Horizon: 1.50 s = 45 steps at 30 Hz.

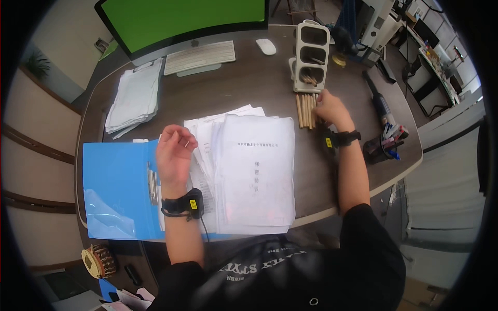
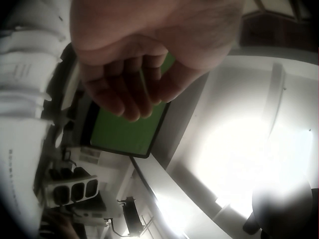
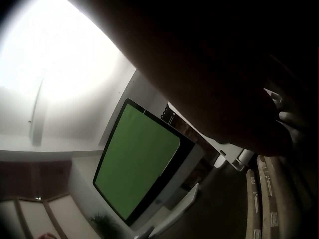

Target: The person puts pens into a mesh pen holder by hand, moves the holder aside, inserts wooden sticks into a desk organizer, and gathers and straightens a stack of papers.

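Several wooden pencils (image 1: 305, 111) lie side by side in a row below a white organizer (image 1: 312, 54) with dark compartments. At the right end of that row is my right hand (image 1: 334, 110), its fingers bent and fingertips right at the pencils; I cannot tell if it pinches one. Close up in the right wrist view, the pencils (image 3: 269, 199) show small printed marks. More pencils (image 1: 309, 80) sit in the organizer's nearest compartment. Raised over the left edge of the paper stack (image 1: 257, 171), my left hand (image 1: 175, 153) holds nothing, its fingers (image 2: 127, 102) loosely curled.
An open blue folder (image 1: 116, 181) lies at the left, below another paper pile (image 1: 136, 96). Along the back are a keyboard (image 1: 199, 57), a white mouse (image 1: 266, 46) and a green-screened monitor (image 1: 187, 23). A pen cup (image 1: 381, 150) stands near the right edge.
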Available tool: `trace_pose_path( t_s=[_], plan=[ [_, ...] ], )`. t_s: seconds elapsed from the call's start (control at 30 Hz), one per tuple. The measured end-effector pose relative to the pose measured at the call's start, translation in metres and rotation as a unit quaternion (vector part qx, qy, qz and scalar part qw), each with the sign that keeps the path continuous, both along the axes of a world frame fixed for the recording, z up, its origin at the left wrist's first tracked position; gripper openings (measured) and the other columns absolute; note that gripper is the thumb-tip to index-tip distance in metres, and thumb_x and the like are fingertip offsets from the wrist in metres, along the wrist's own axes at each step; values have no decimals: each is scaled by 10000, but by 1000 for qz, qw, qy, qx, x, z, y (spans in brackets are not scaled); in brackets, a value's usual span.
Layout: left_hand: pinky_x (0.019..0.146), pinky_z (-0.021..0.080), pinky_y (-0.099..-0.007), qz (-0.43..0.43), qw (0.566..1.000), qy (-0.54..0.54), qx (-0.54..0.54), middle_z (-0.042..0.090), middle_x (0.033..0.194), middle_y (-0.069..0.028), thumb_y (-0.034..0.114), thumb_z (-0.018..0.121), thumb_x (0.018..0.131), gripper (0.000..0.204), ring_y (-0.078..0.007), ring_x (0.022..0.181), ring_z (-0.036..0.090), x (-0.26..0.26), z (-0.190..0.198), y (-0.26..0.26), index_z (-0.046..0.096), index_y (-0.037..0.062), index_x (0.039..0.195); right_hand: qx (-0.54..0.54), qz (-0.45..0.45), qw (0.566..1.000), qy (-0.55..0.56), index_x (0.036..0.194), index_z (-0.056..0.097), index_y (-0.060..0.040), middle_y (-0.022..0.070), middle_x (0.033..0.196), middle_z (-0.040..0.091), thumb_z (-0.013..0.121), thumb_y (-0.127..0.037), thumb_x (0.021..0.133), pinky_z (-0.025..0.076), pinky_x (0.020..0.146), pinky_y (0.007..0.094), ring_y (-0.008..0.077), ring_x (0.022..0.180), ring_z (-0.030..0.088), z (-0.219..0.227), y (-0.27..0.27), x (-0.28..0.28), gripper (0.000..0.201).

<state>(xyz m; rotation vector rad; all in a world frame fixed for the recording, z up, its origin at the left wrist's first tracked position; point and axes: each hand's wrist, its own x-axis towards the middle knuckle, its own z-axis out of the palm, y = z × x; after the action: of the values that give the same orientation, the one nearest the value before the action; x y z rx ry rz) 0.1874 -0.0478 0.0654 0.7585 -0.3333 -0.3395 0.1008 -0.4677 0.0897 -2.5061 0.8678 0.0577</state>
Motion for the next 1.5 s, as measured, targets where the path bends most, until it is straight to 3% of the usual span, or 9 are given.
trace_pose_path(
  t_s=[0.13,0.3,0.57,0.7,1.07,1.27,1.37,1.43,1.5],
  plan=[
    [813,515,-357,9,1000,1,6,647,987,-104,115,539,1009,136,-221,894,630,0,0,-2,577,33,1110,-93,26,995,11,1129,556,44,319,1034,687,675,-231,794,524,920,516,473,1018,663,-14,2,5,449],
    [801,512,-348,12,999,-11,30,647,980,-97,115,536,1006,132,-211,884,629,-4,2,-5,584,32,1096,-145,57,987,25,1114,592,26,306,995,696,570,-245,934,527,918,507,456,1030,663,-29,-19,4,326],
    [786,514,-344,16,999,-17,31,650,970,-90,111,538,1001,123,-204,874,628,-2,1,-3,592,37,1084,-34,22,999,24,969,697,40,289,905,710,576,-214,923,606,699,461,389,699,725,-10,-15,4,284],
    [789,512,-337,18,999,-12,43,651,963,-85,110,533,1004,119,-194,874,629,-3,2,-4,593,43,1083,-51,32,998,5,972,613,35,232,879,705,589,-91,826,619,547,412,356,694,732,-21,-15,5,194],
    [783,519,-335,21,998,-18,58,641,959,-81,141,548,1000,132,-186,875,624,-3,2,-6,583,43,1082,-20,-5,999,47,1099,519,-1,225,965,683,647,-110,807,586,518,419,362,692,717,-16,-11,6,337],
    [788,519,-331,14,999,-16,44,653,965,-92,108,533,1008,119,-188,867,638,-3,1,-5,592,38,1083,-11,-88,995,-39,1143,514,-49,204,840,673,530,-99,865,527,462,401,286,553,673,-12,-26,5,283],
    [784,520,-335,15,999,-18,48,653,963,-93,123,539,1006,123,-190,864,634,-3,2,-6,588,40,1082,6,-161,959,-232,1118,488,-4,215,955,691,538,-77,920,508,426,386,274,543,659,-10,-35,8,216],
    [779,520,-339,18,998,-19,52,652,959,-92,137,546,1003,129,-193,862,628,-3,2,-6,584,42,1082,182,-71,845,-498,1155,495,-27,168,1002,685,568,-60,960,446,369,310,169,531,603,-10,-34,12,212],
    [780,521,-339,15,999,-16,50,651,961,-90,137,547,1004,126,-192,863,627,-3,1,-7,584,46,1082,242,-46,813,-528,1176,496,-37,133,1013,679,598,-51,970,384,347,232,107,521,552,2,-21,10,230]
  ],
)
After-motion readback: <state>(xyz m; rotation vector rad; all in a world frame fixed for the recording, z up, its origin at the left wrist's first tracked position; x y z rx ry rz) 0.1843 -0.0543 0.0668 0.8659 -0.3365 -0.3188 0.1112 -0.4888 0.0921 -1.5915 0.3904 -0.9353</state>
